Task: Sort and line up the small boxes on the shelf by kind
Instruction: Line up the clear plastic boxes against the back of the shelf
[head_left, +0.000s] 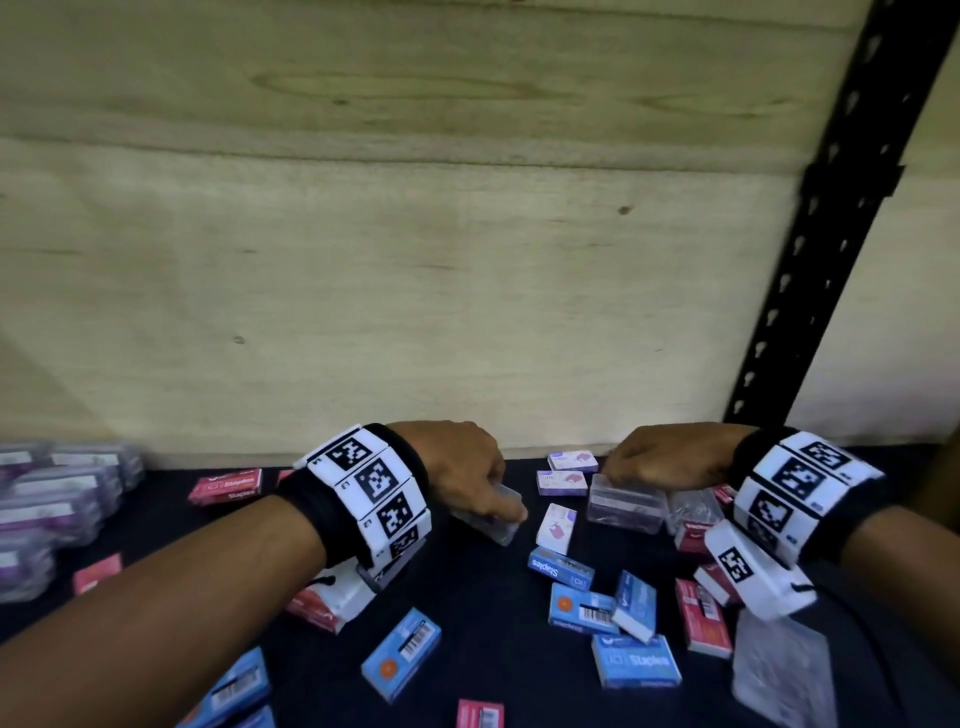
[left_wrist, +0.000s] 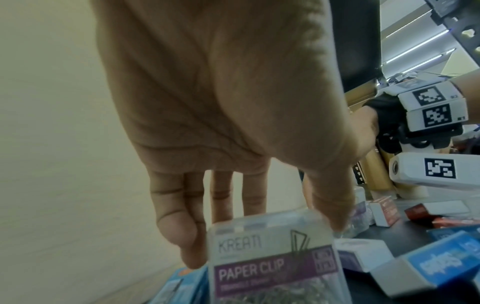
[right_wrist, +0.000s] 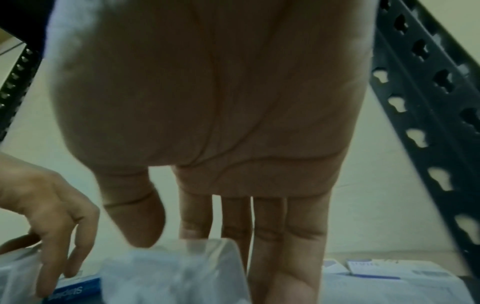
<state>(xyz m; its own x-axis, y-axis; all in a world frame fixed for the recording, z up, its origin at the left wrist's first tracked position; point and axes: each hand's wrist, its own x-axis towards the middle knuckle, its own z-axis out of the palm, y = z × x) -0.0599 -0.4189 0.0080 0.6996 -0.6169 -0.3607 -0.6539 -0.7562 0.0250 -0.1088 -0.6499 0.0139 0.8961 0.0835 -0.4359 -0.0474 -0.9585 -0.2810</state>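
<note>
Boxes lie mixed on the dark shelf (head_left: 493, 597): blue boxes (head_left: 566, 569) near, red boxes (head_left: 226, 486) far left. The left hand (head_left: 457, 470) holds a clear box (left_wrist: 272, 261) of paper clips. The right hand (head_left: 670, 457) grips another clear case (head_left: 626, 501), just right of it. More clear boxes sit in a pile (head_left: 57, 499) at far left.

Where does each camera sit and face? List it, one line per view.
Head: above, looking down at the shelf; both forearms, left hand and right hand show.
Left wrist: looks along the palm at a paper clip box.
Right wrist: looks along the palm at a clear box.
Shared: head and left wrist both show the paper clip box.
</note>
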